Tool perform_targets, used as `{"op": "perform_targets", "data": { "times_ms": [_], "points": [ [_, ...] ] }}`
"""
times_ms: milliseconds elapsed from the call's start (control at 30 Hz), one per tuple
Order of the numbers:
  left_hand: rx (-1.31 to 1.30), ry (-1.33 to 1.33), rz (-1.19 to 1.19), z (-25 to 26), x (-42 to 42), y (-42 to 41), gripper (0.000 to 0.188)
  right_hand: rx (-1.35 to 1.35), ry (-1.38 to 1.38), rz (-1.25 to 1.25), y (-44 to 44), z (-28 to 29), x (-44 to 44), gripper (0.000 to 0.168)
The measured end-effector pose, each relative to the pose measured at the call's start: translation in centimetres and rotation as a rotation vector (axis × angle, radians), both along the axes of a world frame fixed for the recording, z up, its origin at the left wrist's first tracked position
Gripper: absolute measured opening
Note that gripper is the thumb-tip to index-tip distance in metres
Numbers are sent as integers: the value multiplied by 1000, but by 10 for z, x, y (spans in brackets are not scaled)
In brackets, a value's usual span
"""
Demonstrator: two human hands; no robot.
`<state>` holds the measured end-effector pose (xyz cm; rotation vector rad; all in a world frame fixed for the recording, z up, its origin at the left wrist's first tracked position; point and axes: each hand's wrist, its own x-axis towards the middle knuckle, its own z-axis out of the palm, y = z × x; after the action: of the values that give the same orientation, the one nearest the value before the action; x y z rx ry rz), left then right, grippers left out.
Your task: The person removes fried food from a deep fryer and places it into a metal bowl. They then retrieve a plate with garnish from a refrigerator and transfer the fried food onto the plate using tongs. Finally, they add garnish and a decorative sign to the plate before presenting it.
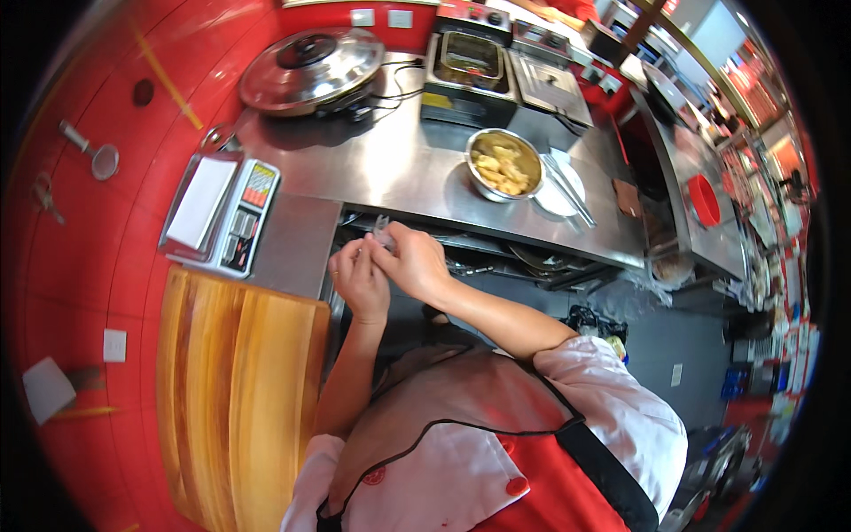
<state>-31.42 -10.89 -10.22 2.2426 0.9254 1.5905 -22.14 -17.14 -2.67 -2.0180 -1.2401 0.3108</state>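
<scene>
My left hand point(361, 279) and my right hand point(415, 259) meet in front of my chest, just off the steel counter's front edge. Between their fingers is a small clear plastic thing point(382, 229); its exact kind is hard to make out, and the fingers partly hide it. Beyond them to the right, a steel bowl point(488, 193) of pale yellow food pieces point(508, 173) stands on the steel counter point(412, 179). Beside the bowl, metal tongs point(572, 189) lie across a white plate point(555, 199).
A wooden cutting board point(246, 399) lies at left, below a digital scale point(249, 219). An electric pan with a lid point(312, 70) and a deep fryer point(469, 73) stand at the back. Another person's arm point(545, 12) shows beyond the fryer. Shelves with pans sit under the counter.
</scene>
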Motion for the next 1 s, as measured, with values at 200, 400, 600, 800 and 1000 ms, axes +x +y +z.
{"op": "perform_targets", "data": {
  "times_ms": [200,400,600,800,1000],
  "points": [
    [-235,39,-483,-1,96,-71,64,-4,-260,-106,-81,2,103,18],
    [-911,-41,-930,-29,190,-87,121,26,-337,85,-162,28,236,8],
    [-1616,20,-1439,-41,302,-100,56,74,-123,137,-189,9,335,7],
    [-1888,-265,-1459,-46,350,-128,38,-143,-91,-167,-165,-28,382,9],
    [-2172,-366,-1240,-51,376,-104,40,-305,-129,-182,-119,-51,410,13]
  ]
}}
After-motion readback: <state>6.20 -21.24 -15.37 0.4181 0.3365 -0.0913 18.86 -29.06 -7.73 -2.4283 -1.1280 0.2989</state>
